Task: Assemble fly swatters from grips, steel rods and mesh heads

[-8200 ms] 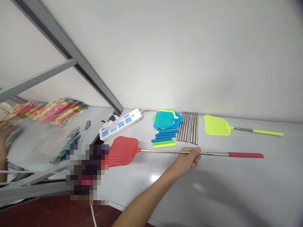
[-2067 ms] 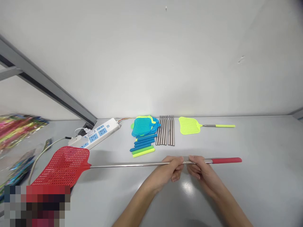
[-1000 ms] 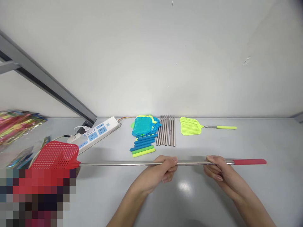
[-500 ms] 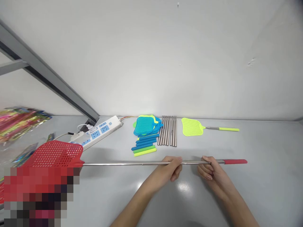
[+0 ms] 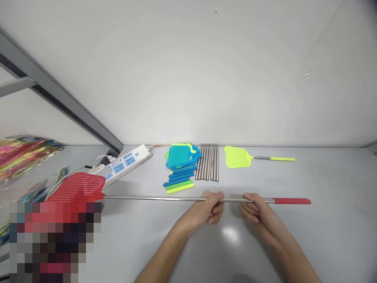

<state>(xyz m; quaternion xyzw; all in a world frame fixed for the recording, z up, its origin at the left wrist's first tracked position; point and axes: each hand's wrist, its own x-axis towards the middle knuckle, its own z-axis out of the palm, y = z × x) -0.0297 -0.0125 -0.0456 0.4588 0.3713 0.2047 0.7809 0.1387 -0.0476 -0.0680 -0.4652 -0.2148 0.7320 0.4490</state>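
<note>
We have just drawn our left grip and right grip closer together: a second ago a wider stretch of bare metal lay between them, and the red handle has come in along with the right one. Against the earliest picture, where a single grip had hold, the red swatter is longer now. We take this to mean that its shaft telescopes and that we are working its sections along one another, with a good length drawn out.

Both our grips are clenched on that shaft, fingers curled beneath, the right one near the handle. With the metal tubes as our landmark, the swatter runs nearly level on our side of them, seemingly held clear of the desk; the mesh head is well to their left, the handle to their right.

The head looks flared and full of small holes, though its near part is blurred out. The shaft is shiny and looks straight, and the handle is smooth with a rounded end. Left of the tubes we see loose heads and loose handles; to their right lies a yellow-green swatter.
</note>
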